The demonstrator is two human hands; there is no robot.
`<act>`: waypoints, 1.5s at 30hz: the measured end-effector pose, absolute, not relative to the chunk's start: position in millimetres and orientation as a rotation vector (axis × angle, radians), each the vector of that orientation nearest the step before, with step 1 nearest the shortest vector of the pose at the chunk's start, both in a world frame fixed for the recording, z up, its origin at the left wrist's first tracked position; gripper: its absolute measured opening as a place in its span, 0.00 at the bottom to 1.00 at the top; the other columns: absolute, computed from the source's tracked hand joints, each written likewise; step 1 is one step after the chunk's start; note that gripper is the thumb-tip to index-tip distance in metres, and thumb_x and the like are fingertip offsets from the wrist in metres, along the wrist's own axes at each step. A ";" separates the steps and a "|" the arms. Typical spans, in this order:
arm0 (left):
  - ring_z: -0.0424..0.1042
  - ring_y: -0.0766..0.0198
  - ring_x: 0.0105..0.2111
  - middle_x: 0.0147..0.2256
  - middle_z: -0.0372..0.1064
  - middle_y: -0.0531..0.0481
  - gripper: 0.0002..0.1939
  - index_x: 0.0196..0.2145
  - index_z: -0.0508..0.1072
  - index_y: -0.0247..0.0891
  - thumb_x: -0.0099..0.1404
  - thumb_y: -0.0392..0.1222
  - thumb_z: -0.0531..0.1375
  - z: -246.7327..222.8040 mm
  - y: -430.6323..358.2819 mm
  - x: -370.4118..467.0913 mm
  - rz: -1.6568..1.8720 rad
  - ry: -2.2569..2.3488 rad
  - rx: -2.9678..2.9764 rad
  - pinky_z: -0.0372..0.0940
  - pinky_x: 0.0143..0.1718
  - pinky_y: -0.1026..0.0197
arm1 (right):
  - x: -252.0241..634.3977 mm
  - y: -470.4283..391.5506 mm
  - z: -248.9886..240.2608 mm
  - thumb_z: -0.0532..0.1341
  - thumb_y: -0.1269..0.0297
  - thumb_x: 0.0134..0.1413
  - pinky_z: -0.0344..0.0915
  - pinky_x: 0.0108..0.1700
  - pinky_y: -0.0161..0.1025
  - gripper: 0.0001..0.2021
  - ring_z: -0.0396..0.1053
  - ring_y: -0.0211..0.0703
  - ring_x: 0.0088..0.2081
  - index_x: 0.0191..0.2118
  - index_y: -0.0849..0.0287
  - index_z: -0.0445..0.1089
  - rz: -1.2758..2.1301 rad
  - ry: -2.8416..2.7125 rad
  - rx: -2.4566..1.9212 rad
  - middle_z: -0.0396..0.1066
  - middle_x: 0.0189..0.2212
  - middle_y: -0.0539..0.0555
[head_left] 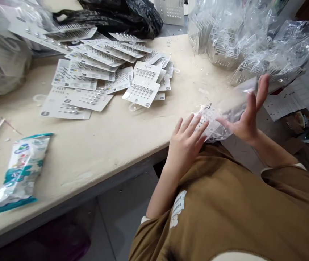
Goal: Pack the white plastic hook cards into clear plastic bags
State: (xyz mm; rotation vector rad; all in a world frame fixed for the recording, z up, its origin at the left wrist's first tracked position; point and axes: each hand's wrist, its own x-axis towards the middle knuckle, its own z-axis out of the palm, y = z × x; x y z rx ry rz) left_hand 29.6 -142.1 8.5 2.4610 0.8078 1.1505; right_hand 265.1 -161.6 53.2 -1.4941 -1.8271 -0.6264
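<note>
A clear plastic bag (226,108) lies at the table's front edge, with white pearl-studded cards (208,117) showing at its near end. My left hand (185,145) rests flat on the near end of the bag, fingers stretched out. On the bag's other side, my right hand (248,117) is raised with fingers apart, thumb pointing toward the bag. Film shows beside its fingertips, but I cannot tell whether the hand touches it. Left of my hands, many white earring cards (91,96) with rows of pearl studs lie in an overlapping spread.
Filled clear bags of earring cards (230,43) stand at the back right. A black plastic bag (132,18) lies at the back. A teal-and-white wipes packet (25,170) sits at front left, below a large bulging bag (2,61). Loose pearls dot the table (111,141).
</note>
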 end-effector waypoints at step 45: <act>0.78 0.57 0.41 0.43 0.80 0.45 0.07 0.41 0.76 0.39 0.72 0.36 0.57 11.0 -112.1 81.1 1.537 1.145 2.358 0.68 0.41 0.57 | 283.8 -141.2 -23.2 0.57 0.65 0.63 0.75 0.48 0.52 0.15 0.77 0.54 0.50 0.53 0.55 0.73 -0.088 -2.176 -1.152 0.79 0.49 0.60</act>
